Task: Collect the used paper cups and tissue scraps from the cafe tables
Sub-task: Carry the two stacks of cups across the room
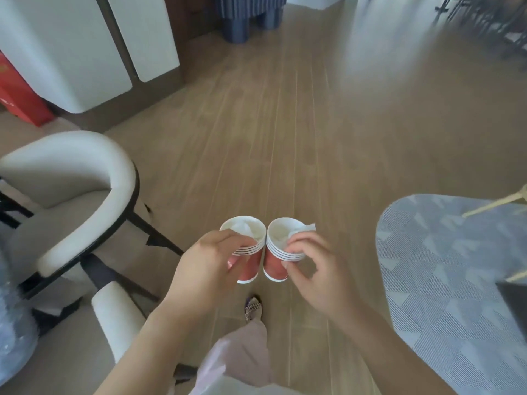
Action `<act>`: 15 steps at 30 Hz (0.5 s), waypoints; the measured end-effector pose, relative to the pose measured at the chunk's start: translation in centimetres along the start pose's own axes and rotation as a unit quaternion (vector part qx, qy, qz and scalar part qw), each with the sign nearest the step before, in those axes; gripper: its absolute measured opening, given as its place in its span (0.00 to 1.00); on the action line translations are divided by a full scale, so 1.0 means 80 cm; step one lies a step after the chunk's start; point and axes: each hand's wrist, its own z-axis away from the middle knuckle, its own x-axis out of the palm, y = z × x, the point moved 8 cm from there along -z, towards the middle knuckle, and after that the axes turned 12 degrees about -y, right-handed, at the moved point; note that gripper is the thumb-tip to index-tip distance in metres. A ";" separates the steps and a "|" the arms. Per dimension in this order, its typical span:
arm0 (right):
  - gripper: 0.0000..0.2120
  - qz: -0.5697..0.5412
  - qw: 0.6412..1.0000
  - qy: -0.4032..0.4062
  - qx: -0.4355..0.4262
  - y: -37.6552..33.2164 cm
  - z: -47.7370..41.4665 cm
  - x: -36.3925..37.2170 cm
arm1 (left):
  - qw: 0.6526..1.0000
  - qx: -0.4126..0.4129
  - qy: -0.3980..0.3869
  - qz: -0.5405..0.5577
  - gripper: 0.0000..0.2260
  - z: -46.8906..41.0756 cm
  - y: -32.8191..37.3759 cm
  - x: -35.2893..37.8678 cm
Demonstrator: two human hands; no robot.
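Trouser leg and sandal: at 6 o'clock, a pale trouser leg with a patterned sandal planted on the boards just below the cups.
Left hand: the left hand is wrapped round its stack from the 9 o'clock side, fingers curled over the rims, gripping firmly.
Right hand: the right hand comes in from 3 o'clock, thumb and fingertips pinching the stacked rims of its cups.
Left cup stack: the red paper cups are nested, four white rims showing, carried in the air at frame centre-bottom. Mouth up toward the camera, base toward the floor. In frame the long axis runs 6 to 12, mouth at the 12 end.
Right cup stack: a twin red nested stack, same heading, rims touching its neighbour's.
Tissue scraps: crumpled white tissue sits in the left top cup; another scrap pokes over the right rim toward 2 o'clock.
Chair: at 9 o'clock, a white curved-back chair on black legs.
Patterned surface: at 3 o'clock, a grey rounded patterned surface; table or rug, I cannot tell.
Floor: wooden planks run toward 12.
Far end: a blue striped furnishing at 12, a red box at 10.
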 end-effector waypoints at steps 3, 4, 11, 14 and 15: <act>0.06 0.003 1.000 -0.010 -0.012 0.044 -0.092 0.002 | 1.000 -0.009 0.008 -0.002 0.11 -0.088 -0.041 -0.005; 0.06 0.006 1.000 -0.012 -0.015 0.057 -0.124 0.001 | 1.000 -0.006 0.008 0.001 0.11 -0.120 -0.054 -0.008; 0.09 0.015 1.000 -0.018 -0.015 0.140 -0.341 -0.017 | 1.000 0.024 0.018 0.002 0.11 -0.336 -0.134 -0.054; 0.06 0.009 1.000 -0.024 -0.009 0.172 -0.421 -0.022 | 1.000 0.029 0.009 -0.009 0.11 -0.416 -0.164 -0.066; 0.05 0.007 1.000 -0.022 -0.005 0.184 -0.444 -0.023 | 1.000 0.029 0.002 -0.012 0.11 -0.440 -0.172 -0.067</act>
